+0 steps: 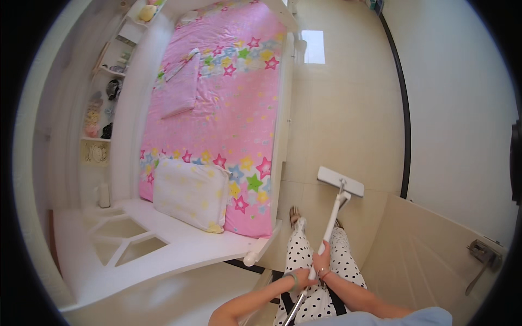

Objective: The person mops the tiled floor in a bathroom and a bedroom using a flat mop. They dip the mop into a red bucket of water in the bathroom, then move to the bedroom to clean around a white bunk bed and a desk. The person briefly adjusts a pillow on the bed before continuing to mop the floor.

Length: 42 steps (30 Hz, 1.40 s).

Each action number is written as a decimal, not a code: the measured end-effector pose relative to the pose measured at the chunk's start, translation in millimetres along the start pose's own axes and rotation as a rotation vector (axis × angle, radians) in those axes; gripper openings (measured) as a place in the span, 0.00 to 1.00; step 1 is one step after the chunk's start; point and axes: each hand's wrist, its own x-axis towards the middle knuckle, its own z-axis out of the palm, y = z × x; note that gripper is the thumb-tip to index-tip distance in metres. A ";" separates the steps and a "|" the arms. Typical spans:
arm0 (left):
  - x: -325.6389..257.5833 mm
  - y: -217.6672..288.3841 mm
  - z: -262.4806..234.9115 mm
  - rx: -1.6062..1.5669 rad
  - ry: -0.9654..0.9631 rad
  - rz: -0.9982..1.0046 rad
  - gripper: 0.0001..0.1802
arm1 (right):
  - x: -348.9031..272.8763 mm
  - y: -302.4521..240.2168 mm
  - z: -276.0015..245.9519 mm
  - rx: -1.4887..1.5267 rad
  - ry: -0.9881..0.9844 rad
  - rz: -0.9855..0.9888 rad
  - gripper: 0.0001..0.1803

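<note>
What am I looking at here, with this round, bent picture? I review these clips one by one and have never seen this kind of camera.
There is no machine here: a person wears a wide fisheye camera on the head, looking down, so straight edges bend near the rim. The forearms come in from the bottom edge. Both hands grip the white handle of a flat mop: the right hand higher on the pole, the left hand lower. The mop's white head rests on the pale tiled floor. To the left stands a white bed with a pink star-patterned cover and a white pillow. The person wears dotted trousers. A door with a metal handle is at lower right.
</note>
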 end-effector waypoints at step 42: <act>113.6 -46.1 -394.9 -0.106 0.414 0.479 0.08 | 172.3 -298.4 120.3 0.011 -0.133 0.325 0.43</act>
